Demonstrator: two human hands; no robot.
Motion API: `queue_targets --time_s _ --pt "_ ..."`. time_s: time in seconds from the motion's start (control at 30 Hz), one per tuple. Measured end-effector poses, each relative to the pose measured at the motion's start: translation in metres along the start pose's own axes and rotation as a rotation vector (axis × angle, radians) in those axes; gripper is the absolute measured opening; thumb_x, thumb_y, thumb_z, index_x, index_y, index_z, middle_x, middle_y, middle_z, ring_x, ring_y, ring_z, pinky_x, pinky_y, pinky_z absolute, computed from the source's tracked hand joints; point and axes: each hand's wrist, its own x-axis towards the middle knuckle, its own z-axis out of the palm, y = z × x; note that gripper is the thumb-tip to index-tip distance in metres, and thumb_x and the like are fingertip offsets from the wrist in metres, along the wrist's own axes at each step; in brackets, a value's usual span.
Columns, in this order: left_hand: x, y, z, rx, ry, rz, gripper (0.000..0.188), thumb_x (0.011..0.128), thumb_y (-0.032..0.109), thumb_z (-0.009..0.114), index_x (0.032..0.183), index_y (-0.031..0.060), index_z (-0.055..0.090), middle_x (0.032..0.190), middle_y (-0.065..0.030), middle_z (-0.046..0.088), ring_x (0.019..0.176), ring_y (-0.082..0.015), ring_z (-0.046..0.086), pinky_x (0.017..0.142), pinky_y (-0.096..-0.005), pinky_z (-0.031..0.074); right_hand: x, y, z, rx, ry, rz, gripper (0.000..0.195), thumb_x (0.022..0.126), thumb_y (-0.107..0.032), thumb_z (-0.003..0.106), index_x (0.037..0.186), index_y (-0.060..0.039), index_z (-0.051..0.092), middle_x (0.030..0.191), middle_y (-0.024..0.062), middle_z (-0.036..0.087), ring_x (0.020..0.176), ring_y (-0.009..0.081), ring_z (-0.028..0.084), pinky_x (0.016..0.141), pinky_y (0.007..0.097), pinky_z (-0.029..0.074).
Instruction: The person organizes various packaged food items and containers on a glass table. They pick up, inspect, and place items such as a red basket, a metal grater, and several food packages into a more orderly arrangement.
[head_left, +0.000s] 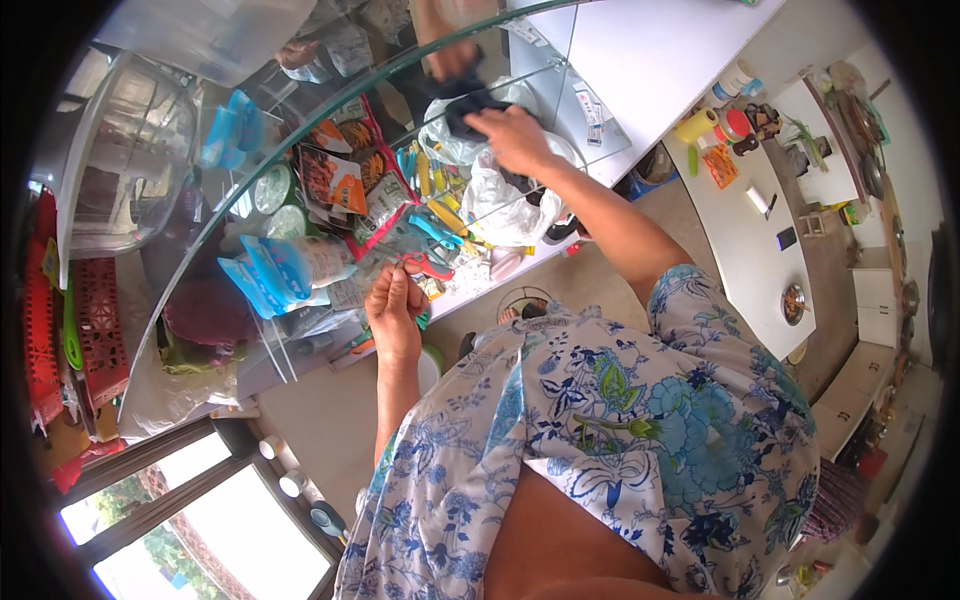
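My right hand (514, 139) reaches into the glass display case and touches a dark cloth-like item (471, 112) over a white plastic bag (446, 139). A second white plastic bag (499, 202), with dark things inside, lies just below that hand. Near the case's front edge, my left hand (396, 304) is raised with its fingers curled; the fingertips are pinched, but what they may hold is too small to tell. Red-handled scissors or a similar tool (429, 267) lies right beside those fingertips. Blue-handled tools (436, 231) are a little further in.
A curved glass pane (217, 217) crosses over the case. Below it are blue-and-white pouches (281, 274), food packets (334, 180) and round tubs (271, 189). Red plastic baskets (101, 322) stand at the left. To the right, a white counter (757, 240) holds jars, a phone and a bowl.
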Motion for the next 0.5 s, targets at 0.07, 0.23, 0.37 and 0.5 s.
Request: queue_targets --time_s 0.07,0.23,0.37,0.5 --pt "-0.001 0.0 -0.001 0.007 -0.009 -0.01 0.024 0.1 0.022 0.048 0.095 0.0023 0.061 0.061 0.0046 0.035 0.056 -0.0058 0.031 0.053 -0.0224 0.031 -0.014 -0.02 0.006 0.087 -0.029 -0.146 0.045 0.08 -0.002 0.054 0.123 -0.0162 0.059 0.113 0.0067 0.06 0.091 0.0304 0.053 0.085 0.037 0.044" --pt "0.0 0.005 0.004 -0.038 -0.017 0.017 0.024 0.1 0.021 0.048 0.094 0.0025 0.061 0.06 0.0048 0.033 0.055 -0.0062 0.029 0.053 -0.0225 0.03 -0.077 -0.039 -0.03 0.337 -0.337 -0.405 0.048 0.074 0.005 0.053 0.119 -0.012 0.064 0.123 0.0101 0.06 0.097 0.0317 0.057 0.09 0.0363 0.046" --pt "-0.007 0.002 -0.001 -0.065 -0.008 0.005 0.023 0.1 0.02 0.048 0.094 0.0022 0.061 0.06 0.0052 0.033 0.054 -0.0062 0.029 0.052 -0.0222 0.03 -0.054 -0.019 -0.071 0.699 -0.677 -0.335 0.047 0.073 0.003 0.054 0.117 -0.0089 0.066 0.125 0.0117 0.061 0.116 0.0235 0.058 0.103 0.0345 0.041" --pt "-0.01 0.002 0.001 -0.054 0.015 -0.017 0.024 0.1 0.021 0.049 0.093 0.0024 0.062 0.059 0.0051 0.034 0.053 -0.0064 0.029 0.051 -0.023 0.029 0.022 -0.007 -0.053 0.426 -0.253 -0.307 0.047 0.081 0.0 0.048 0.123 -0.0166 0.062 0.128 0.0107 0.058 0.117 0.0314 0.053 0.102 0.0387 0.04"
